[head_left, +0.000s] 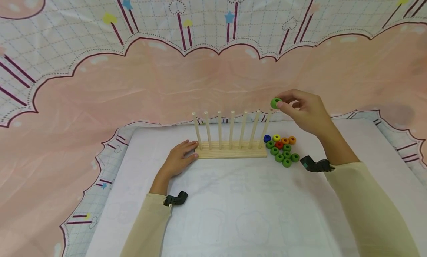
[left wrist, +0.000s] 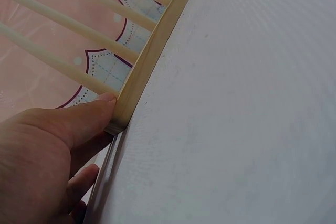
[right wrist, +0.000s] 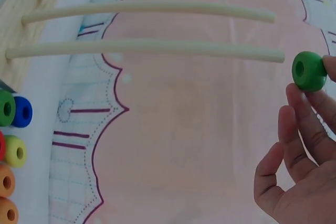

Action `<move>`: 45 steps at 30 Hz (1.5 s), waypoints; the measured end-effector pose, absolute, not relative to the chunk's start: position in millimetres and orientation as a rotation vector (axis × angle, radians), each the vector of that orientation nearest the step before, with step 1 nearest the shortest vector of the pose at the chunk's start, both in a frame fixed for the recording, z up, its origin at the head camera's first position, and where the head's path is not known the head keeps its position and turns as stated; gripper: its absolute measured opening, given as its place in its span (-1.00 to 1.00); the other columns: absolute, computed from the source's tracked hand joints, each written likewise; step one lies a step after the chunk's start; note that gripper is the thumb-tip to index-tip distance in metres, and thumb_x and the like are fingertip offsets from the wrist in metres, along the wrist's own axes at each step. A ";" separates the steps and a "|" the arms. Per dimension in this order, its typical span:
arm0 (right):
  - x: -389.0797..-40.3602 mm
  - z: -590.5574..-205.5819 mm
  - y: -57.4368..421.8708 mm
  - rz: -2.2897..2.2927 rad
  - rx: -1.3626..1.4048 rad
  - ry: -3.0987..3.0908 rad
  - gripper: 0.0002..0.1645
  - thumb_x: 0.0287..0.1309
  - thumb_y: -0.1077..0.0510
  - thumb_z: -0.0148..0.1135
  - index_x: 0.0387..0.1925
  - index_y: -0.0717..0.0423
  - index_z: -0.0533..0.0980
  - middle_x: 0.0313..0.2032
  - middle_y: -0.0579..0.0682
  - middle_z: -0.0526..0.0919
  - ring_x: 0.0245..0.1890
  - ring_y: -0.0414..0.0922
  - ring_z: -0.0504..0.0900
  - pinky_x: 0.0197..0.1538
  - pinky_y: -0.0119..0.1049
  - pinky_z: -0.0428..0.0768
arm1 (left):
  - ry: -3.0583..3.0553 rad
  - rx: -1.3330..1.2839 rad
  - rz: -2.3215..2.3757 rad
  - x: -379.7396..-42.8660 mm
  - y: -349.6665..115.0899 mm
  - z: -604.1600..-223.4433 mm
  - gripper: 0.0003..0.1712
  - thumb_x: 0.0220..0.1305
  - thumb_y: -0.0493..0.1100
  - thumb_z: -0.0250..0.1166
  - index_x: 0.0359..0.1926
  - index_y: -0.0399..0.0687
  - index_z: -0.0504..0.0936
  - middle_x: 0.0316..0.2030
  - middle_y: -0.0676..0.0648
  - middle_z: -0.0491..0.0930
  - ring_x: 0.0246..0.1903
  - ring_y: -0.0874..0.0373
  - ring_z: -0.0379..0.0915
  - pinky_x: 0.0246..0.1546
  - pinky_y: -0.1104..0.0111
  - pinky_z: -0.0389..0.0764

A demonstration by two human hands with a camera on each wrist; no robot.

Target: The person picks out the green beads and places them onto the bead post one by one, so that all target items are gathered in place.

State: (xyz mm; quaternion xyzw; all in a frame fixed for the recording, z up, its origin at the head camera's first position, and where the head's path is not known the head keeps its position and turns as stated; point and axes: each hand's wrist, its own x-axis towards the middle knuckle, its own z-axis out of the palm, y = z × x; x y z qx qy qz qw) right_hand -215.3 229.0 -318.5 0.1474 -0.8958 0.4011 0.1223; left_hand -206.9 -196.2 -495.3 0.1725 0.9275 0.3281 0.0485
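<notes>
A wooden peg rack [head_left: 230,153], a flat base with a row of several upright pegs, stands on the white surface. My left hand [head_left: 181,158] grips its left end; in the left wrist view the thumb [left wrist: 92,119] lies against the base beside the end peg. Between thumb and fingertips, my right hand [head_left: 305,110] pinches a green bead [head_left: 275,103] with a hole through it. The bead is just off the tip of the rightmost peg [right wrist: 157,49], apart from it in the right wrist view. All the pegs are bare.
Loose beads lie right of the rack: several green beads [head_left: 287,162], a blue bead [head_left: 267,138], a yellow bead [head_left: 276,137], a red bead [head_left: 278,145] and two orange beads [head_left: 292,140]. A pink patterned cloth [head_left: 200,82] hangs behind the white board [head_left: 213,212].
</notes>
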 end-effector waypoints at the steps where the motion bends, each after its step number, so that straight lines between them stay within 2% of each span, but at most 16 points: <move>1: -216.3 -318.3 227.2 1.178 0.443 -2.609 -0.66 0.42 -0.08 0.24 0.04 -0.01 0.67 -0.10 -0.02 0.76 -0.11 -0.27 0.55 -0.03 -0.47 0.51 | 2.829 0.525 0.999 -206.8 -196.2 -495.1 -0.37 0.45 0.03 0.27 0.46 -0.01 0.43 0.46 -0.11 0.39 0.55 -0.18 0.07 0.51 -0.28 0.01; 6: -220.2 -317.2 218.6 1.214 0.488 -2.592 -0.68 0.41 -0.05 0.26 0.02 0.01 0.68 -0.12 -0.05 0.74 -0.09 -0.24 0.54 0.00 -0.42 0.51 | 2.819 0.513 1.013 -206.2 -196.1 -494.0 -0.37 0.45 0.03 0.28 0.46 0.00 0.43 0.46 -0.09 0.39 0.55 -0.16 0.06 0.53 -0.26 0.00; 14: -225.7 -319.3 207.7 1.259 0.556 -2.596 -0.69 0.39 -0.04 0.28 0.02 0.02 0.68 -0.08 -0.07 0.72 -0.04 -0.23 0.52 0.09 -0.18 0.51 | 2.816 0.512 1.009 -207.0 -196.1 -494.7 -0.38 0.47 0.03 0.25 0.46 0.00 0.43 0.46 -0.06 0.39 0.56 -0.13 0.05 0.55 -0.21 0.00; 26: -226.6 -325.9 198.3 1.271 0.599 -2.630 -0.72 0.38 -0.04 0.30 0.02 -0.04 0.69 -0.13 -0.07 0.71 -0.05 -0.17 0.54 0.15 0.00 0.51 | 2.822 0.514 0.992 -207.5 -196.5 -496.3 -0.38 0.47 0.04 0.25 0.47 0.03 0.42 0.47 -0.05 0.38 0.57 -0.12 0.04 0.55 -0.21 -0.01; 38: -227.5 -334.1 196.4 1.268 0.593 -2.656 -0.72 0.39 -0.02 0.30 0.03 -0.04 0.67 -0.12 -0.05 0.73 -0.06 -0.14 0.55 0.12 -0.03 0.52 | 2.817 0.511 0.997 -208.1 -196.7 -496.6 -0.38 0.46 0.02 0.26 0.46 0.02 0.42 0.47 -0.05 0.38 0.57 -0.13 0.04 0.56 -0.19 -0.01; 45: -227.8 -341.1 197.4 1.291 0.571 -2.669 -0.70 0.36 -0.10 0.32 0.00 -0.07 0.67 -0.16 -0.10 0.70 -0.09 -0.16 0.54 0.14 -0.05 0.51 | 2.811 0.498 0.995 -208.4 -196.8 -497.5 -0.38 0.47 0.04 0.25 0.47 0.04 0.42 0.48 -0.04 0.37 0.57 -0.11 0.03 0.56 -0.19 -0.02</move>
